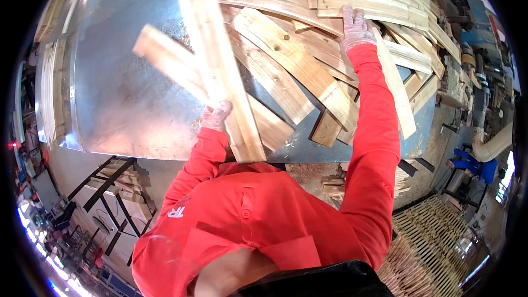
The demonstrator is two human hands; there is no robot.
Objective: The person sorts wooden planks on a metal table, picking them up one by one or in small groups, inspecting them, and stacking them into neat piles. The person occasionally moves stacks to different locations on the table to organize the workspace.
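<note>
- The left hand is grasping a long, pale, flat wooden board near its lower end, the thumb lapping over its left edge.
- This held board is slanting above the grey-blue metal bench, its lower end reaching the near edge; its far end is blurring, and whether it is touching the bench one cannot tell.
- A tan, narrow wooden board is crossing beneath the held board, showing on both sides of it; whether the left hand is gripping this one too one cannot tell.
- The right hand, well to the right of the held board, is laying its extended fingers on a pale, grooved wooden board; whether it is clasping or only touching one cannot tell.
- A tan wooden board with a dark knot is lying just right of the held board.
- Other loose, overlapping wooden boards are spreading farther right of and beyond the held board.
</note>
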